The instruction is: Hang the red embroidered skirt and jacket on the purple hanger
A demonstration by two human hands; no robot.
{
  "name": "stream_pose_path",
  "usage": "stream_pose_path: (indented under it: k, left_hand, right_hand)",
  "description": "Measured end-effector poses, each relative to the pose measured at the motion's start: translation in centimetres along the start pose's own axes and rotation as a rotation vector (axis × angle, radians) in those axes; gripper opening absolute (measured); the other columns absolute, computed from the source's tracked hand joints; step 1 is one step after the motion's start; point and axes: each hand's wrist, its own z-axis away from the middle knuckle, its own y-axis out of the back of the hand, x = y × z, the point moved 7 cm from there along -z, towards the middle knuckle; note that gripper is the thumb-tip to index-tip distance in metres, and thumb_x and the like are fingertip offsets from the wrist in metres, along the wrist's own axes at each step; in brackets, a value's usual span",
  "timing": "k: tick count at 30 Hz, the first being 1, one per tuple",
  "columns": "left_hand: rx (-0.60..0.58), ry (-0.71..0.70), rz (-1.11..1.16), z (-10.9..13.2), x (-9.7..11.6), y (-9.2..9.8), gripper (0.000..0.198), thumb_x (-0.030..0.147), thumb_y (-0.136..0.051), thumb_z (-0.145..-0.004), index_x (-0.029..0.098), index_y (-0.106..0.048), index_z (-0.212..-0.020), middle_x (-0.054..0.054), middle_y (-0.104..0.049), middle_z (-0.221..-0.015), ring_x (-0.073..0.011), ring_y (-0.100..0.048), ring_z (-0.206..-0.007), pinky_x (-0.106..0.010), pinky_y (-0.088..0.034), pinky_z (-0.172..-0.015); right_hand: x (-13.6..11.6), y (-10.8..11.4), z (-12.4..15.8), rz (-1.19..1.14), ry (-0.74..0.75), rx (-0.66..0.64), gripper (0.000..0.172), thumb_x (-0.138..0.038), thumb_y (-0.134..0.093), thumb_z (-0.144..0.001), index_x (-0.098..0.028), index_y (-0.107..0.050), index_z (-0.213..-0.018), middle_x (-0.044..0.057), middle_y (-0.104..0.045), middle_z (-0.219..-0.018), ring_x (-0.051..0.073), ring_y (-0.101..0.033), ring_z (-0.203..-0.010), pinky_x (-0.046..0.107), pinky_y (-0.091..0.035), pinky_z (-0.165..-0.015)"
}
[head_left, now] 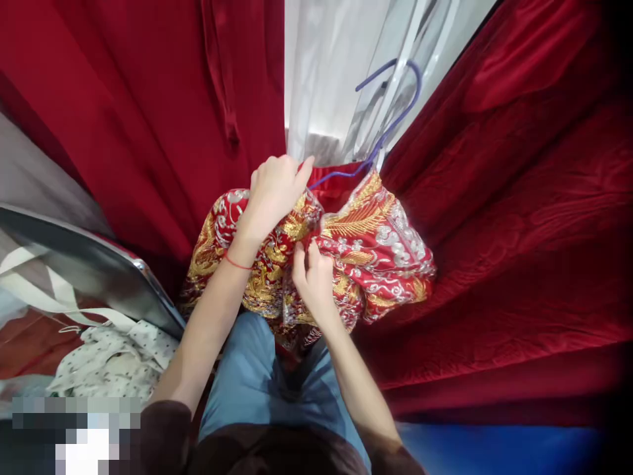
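Observation:
A red jacket (376, 241) with dense gold and silver embroidery hangs on a purple hanger (415, 82), its hook pointing up and left. My left hand (277, 188) is closed at the collar on the jacket's left side, its thumb sticking out beside the hanger's arm; the fingertips are hidden. Lower down, at the front opening, my right hand (315, 277) pinches the jacket's edge between thumb and fingers. Smooth red lining shows inside the neck.
Red curtains (494, 264) hang on both sides, with white fabric and a pale frame (405, 39) between them. At left stand a dark flat panel (99, 264), white straps (64, 290) and a spotted white cloth (113, 363). Blue material (494, 448) lies at lower right.

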Motion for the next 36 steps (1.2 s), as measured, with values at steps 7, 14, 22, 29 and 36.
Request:
stream_pose_path:
  k: [7,14,22,29,36]
  left_hand:
    - [-0.064,-0.172,0.119,-3.4,2.9,-1.4,0.057,0.054,-0.030,-0.102,0.019,-0.065,-0.073,-0.007,-0.063,-0.070,-0.0212,-0.065,-0.081,-0.032,-0.043,-0.074]
    - [-0.247,-0.172,0.185,-1.8,-1.3,-2.4,0.060,0.067,-0.033,-0.096,0.020,-0.068,-0.087,-0.005,-0.068,-0.078,-0.0205,-0.065,-0.082,-0.032,-0.046,-0.077]
    - [0.052,-0.170,0.104,1.9,-9.1,-1.5,0.036,0.055,-0.057,-0.087,0.024,-0.062,-0.104,-0.008,-0.068,-0.113,-0.0229,-0.060,-0.106,-0.031,-0.044,-0.091]
    - [0.107,-0.074,-0.021,3.9,-8.5,1.2,0.033,0.054,-0.056,-0.089,0.025,-0.056,-0.074,-0.002,-0.066,-0.079,-0.0190,-0.058,-0.076,-0.031,-0.036,-0.067]
    - [0.150,-0.012,-0.055,4.8,-7.8,1.7,0.044,0.062,-0.056,-0.088,0.023,-0.051,-0.068,0.000,-0.059,-0.069,-0.0160,-0.048,-0.068,-0.031,-0.025,-0.062]
  right_hand:
    - [-0.6,1.0,1.7,0.096,0.029,0.016,0.029,-0.029,-0.038,-0.097,-0.018,-0.057,-0.078,-0.003,-0.049,-0.050,0.010,-0.041,-0.042,0.023,-0.028,-0.050]
    - [0.4,4.6,5.5,-0.070,0.109,-0.043,0.019,-0.032,-0.054,-0.096,-0.021,-0.056,-0.081,-0.001,-0.060,-0.066,0.011,-0.055,-0.056,0.023,-0.043,-0.059]
    - [13.9,16.6,9.4,0.179,-0.145,0.421,0.066,-0.041,-0.070,-0.082,-0.014,-0.048,-0.138,0.022,-0.053,-0.133,0.032,-0.057,-0.118,0.048,-0.050,-0.096]
    - [17.3,17.1,10.4,0.011,-0.293,0.247,0.053,-0.048,-0.073,-0.079,-0.019,-0.056,-0.120,0.008,-0.065,-0.099,0.022,-0.065,-0.089,0.039,-0.055,-0.083]
    - [17.1,14.3,9.4,0.221,-0.274,0.047,0.040,-0.043,-0.058,-0.085,-0.016,-0.054,-0.116,0.015,-0.066,-0.109,0.026,-0.064,-0.100,0.045,-0.051,-0.092]
